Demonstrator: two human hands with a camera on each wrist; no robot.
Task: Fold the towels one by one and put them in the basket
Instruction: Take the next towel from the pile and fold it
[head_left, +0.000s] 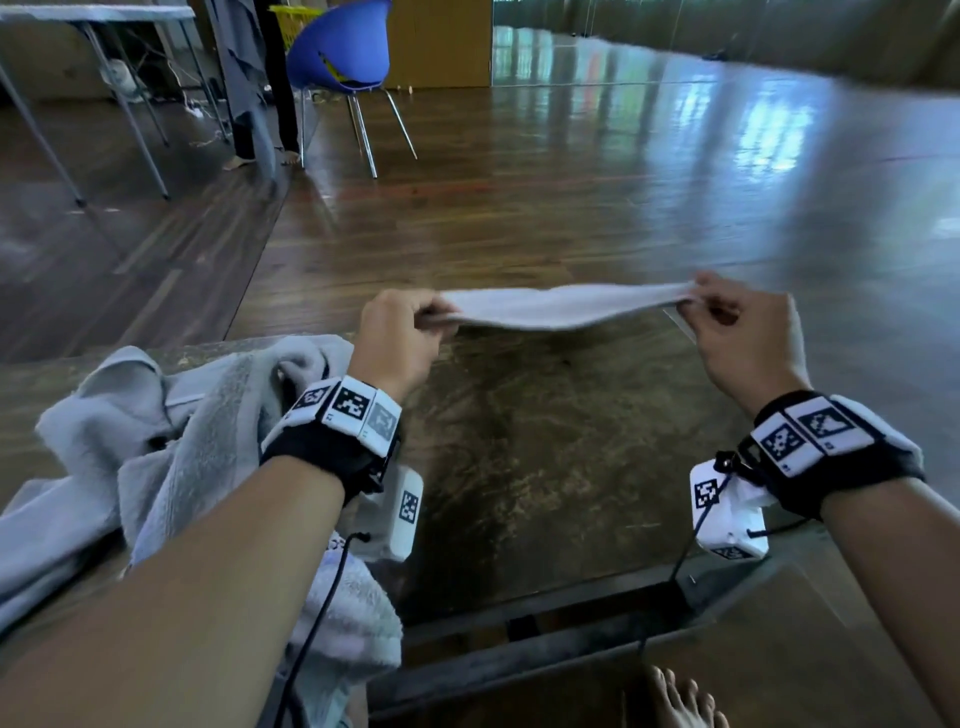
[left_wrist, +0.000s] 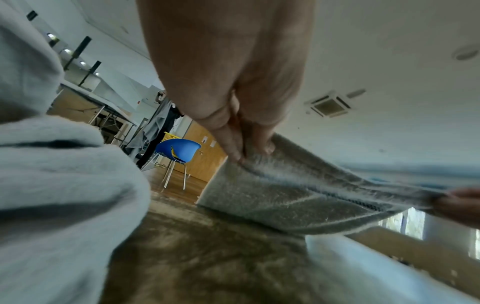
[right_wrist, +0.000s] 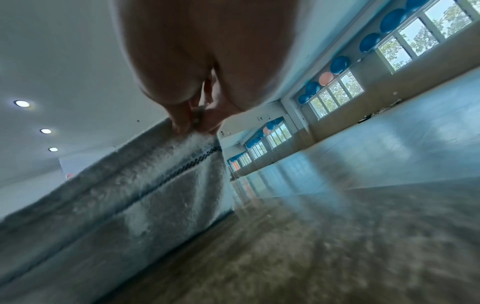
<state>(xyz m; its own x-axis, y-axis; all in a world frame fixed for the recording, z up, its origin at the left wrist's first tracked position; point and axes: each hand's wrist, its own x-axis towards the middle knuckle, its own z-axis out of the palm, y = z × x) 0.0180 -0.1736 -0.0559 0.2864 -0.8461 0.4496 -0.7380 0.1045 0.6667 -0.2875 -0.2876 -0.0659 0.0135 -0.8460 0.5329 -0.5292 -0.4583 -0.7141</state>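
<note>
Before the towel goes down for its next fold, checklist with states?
1. Left hand pinches one end of the towel: ok.
2. Right hand pinches the other end: ok.
3. Towel stretched between the hands, clear of the table: ok.
4. Bare table below the towel: ok.
5. Pile of unfolded towels lies apart, left of the landing spot: ok.
6. Basket for the folded towel within reach: cannot tell, none is seen near the table.
</note>
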